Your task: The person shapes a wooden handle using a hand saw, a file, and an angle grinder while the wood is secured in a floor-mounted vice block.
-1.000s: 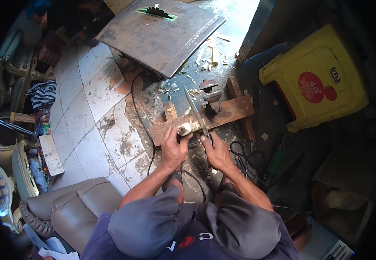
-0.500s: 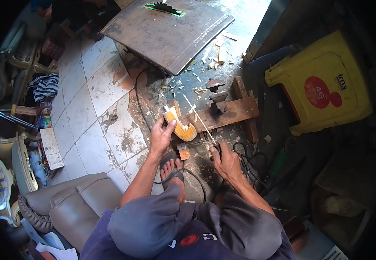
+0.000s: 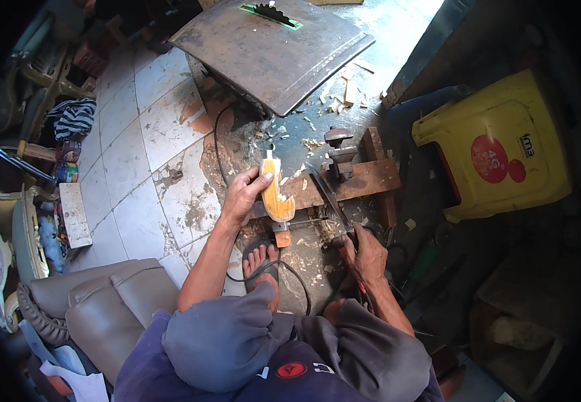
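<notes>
Head view: your left hand (image 3: 242, 195) is wrapped around a carved yellow wood piece (image 3: 276, 194), holding it against the plank (image 3: 361, 181) on the floor, just beside the small vise (image 3: 339, 155). Your right hand (image 3: 364, 253) is clenched on a saw (image 3: 327, 201) handle, blade running up toward the vise. Chips (image 3: 317, 120) everywhere, yellow stool (image 3: 498, 147) off to the right.

head view: worn on the person's head, looks steeply down | near: lap, forearms rising from lower edge, left hand (image 3: 242, 195), right hand (image 3: 364, 253) | farther: tiled floor (image 3: 130, 161) | fisheye, dark rim | one view, nothing shared
</notes>
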The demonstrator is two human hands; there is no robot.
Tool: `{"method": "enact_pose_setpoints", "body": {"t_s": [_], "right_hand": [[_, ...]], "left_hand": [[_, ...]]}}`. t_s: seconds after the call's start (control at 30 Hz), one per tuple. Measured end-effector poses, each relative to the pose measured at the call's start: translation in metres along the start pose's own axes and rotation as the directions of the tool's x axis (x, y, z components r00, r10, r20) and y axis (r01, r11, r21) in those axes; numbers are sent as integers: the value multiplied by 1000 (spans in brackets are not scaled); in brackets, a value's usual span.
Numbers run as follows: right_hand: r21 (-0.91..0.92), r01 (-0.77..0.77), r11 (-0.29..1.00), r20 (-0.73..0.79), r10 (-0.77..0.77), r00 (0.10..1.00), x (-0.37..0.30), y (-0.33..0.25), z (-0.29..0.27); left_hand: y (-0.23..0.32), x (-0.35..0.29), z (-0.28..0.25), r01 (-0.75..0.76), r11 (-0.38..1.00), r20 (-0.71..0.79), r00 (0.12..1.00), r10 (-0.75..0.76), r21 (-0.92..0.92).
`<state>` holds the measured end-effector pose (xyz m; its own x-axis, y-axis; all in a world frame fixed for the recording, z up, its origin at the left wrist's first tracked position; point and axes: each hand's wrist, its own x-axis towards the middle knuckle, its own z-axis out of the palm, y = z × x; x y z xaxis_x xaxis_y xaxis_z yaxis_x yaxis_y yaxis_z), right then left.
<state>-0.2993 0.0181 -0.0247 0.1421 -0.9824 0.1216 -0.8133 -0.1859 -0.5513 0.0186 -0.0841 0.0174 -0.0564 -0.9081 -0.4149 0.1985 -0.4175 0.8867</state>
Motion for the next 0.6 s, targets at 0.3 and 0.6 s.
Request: {"method": "enact_pose_setpoints", "body": {"t_s": [0.3, 0.6], "right_hand": [[216, -171, 961, 139, 143, 980, 10, -44, -12], [313, -42, 949, 103, 10, 995, -8, -46, -10]], "left_hand": [[-16, -1, 4, -160, 985, -116, 979, 167, 72], [-31, -8, 4, -210, 961, -275, 928, 253, 178]]}}
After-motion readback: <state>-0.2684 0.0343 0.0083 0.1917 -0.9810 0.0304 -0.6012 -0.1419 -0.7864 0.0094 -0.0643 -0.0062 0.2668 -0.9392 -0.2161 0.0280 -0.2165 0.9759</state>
